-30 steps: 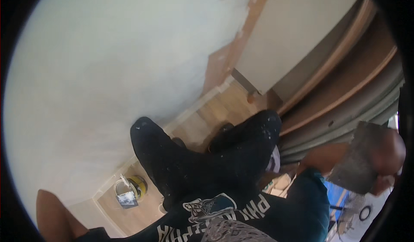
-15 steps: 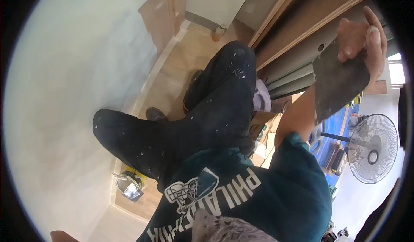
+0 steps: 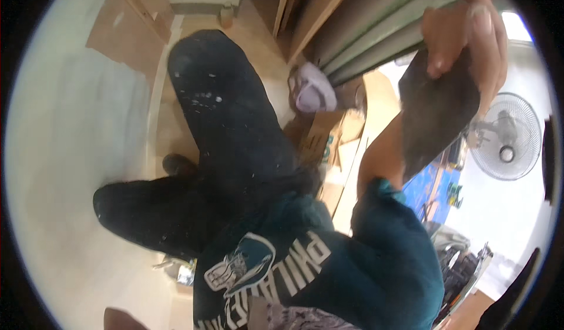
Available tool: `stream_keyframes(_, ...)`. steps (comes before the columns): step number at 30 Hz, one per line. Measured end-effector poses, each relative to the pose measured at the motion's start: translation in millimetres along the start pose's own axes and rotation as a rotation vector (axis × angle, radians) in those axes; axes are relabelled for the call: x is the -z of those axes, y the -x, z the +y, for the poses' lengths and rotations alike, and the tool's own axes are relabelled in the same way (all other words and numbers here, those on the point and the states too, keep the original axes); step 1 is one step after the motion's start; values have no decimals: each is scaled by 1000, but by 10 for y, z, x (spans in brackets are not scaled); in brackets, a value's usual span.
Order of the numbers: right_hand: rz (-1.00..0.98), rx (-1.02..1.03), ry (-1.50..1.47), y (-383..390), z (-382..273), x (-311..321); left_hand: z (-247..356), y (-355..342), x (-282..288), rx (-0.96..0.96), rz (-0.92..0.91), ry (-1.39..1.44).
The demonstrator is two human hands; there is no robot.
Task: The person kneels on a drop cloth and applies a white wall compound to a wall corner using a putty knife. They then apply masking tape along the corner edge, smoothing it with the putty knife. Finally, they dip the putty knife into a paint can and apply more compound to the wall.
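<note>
At the upper right, my right hand (image 3: 470, 45) is raised with its fingers curled round a putty knife (image 3: 439, 104), a wide, dark grey flat blade. The blade hangs below the fingers and covers part of my bent forearm. Its handle, if any, is hidden by the hand. Of my left arm only a bit of skin (image 3: 120, 320) shows at the lower left edge; no fingers can be made out. Along the left runs a pale wall (image 3: 64, 153) with a smeared, whitish-grey patch (image 3: 120, 98) on it, close to my bent knees.
A yellow-rimmed bucket (image 3: 183, 272) stands by the wall, partly behind my leg. Cardboard boxes (image 3: 320, 136) and a light purple bag (image 3: 314, 89) are to the right of my knees. Farther right are a standing fan (image 3: 506, 136) and a blue-covered surface (image 3: 426, 192). A jar (image 3: 227, 15) stands at the far end.
The view has turned, so wall, fan and boxes sit differently in it. My right hand still grips the putty knife, now a little farther left in the picture. The bucket is more hidden.
</note>
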State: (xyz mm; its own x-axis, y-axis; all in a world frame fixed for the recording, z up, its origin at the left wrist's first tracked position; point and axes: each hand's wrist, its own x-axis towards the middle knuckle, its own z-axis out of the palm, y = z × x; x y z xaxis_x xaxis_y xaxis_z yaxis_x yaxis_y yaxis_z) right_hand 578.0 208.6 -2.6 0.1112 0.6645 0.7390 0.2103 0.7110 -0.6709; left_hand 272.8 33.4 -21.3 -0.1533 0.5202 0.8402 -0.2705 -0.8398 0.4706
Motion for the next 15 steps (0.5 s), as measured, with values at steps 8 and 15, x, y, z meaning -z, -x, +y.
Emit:
stream_keyframes(8,-130,-547,80,155,310,523,-330,-167,-121,96,-87,132)
stream_keyframes(15,447,-1620,-745,1573,1645,532,-621,-105,-157,283,-175,263)
